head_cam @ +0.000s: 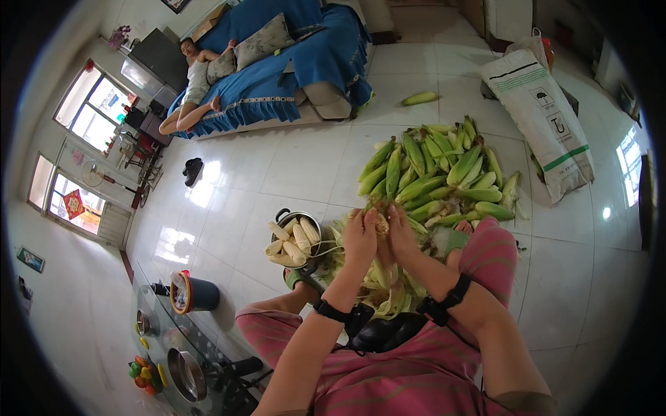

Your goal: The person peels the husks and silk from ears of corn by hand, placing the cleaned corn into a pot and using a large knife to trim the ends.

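Observation:
Between my two hands is an ear of corn (382, 224), its pale kernels partly bared and brown silk at its far end. My left hand (360, 234) grips its left side and my right hand (403, 234) its right side. Just beyond my hands lies a heap of green unhusked corn ears (424, 161) on the floor. Pulled-off husks (387, 301) lie below my hands, between my feet. Left of the husks stands a metal pot (316, 255) holding several husked ears (299, 240).
A white woven sack (546, 119) lies at the right. One loose corn ear (420, 99) is on the tiles beyond the heap. A bin (203, 294) and a glass table (156, 333) stand at the left. A person (196, 78) rests on the blue-covered sofa (250, 86).

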